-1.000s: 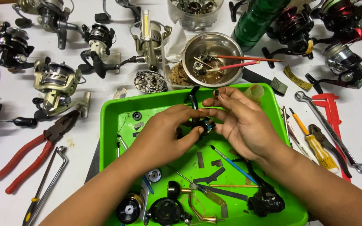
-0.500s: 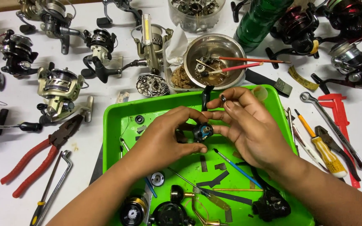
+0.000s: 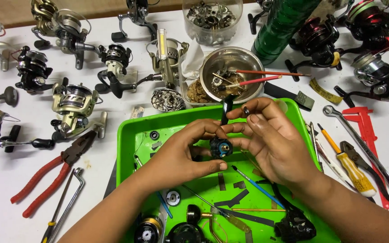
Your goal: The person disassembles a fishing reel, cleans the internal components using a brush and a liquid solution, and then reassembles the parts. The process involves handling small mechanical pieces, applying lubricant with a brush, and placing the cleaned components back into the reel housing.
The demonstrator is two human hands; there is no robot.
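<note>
Over a bright green tray (image 3: pixel 131 148), my left hand (image 3: pixel 181 155) grips a small black round reel part (image 3: pixel 221 147) with a brass centre. My right hand (image 3: pixel 271 141) touches that same part from the right and pinches a tiny dark ring (image 3: pixel 246 110) between thumb and forefinger. A black handle arm (image 3: pixel 227 108) sticks up behind the fingers. In the tray lie a blue-handled tool (image 3: pixel 253 184), black reel bodies (image 3: pixel 296 227), small washers (image 3: pixel 173 198) and flat dark strips (image 3: pixel 230 198).
Several spinning reels (image 3: pixel 75 105) lie on the white table at left, back and right. A steel bowl (image 3: pixel 230 74) holds parts and red brushes. Red pliers (image 3: pixel 50 173) lie left of the tray; a yellow screwdriver (image 3: pixel 347 164), spanner (image 3: pixel 365 148) and red caliper lie right. A green bottle (image 3: pixel 284 24) stands behind.
Both hands have stayed over the tray, turning the black reel part slightly. The view has shifted, so everything sits a little lower in the frame.
</note>
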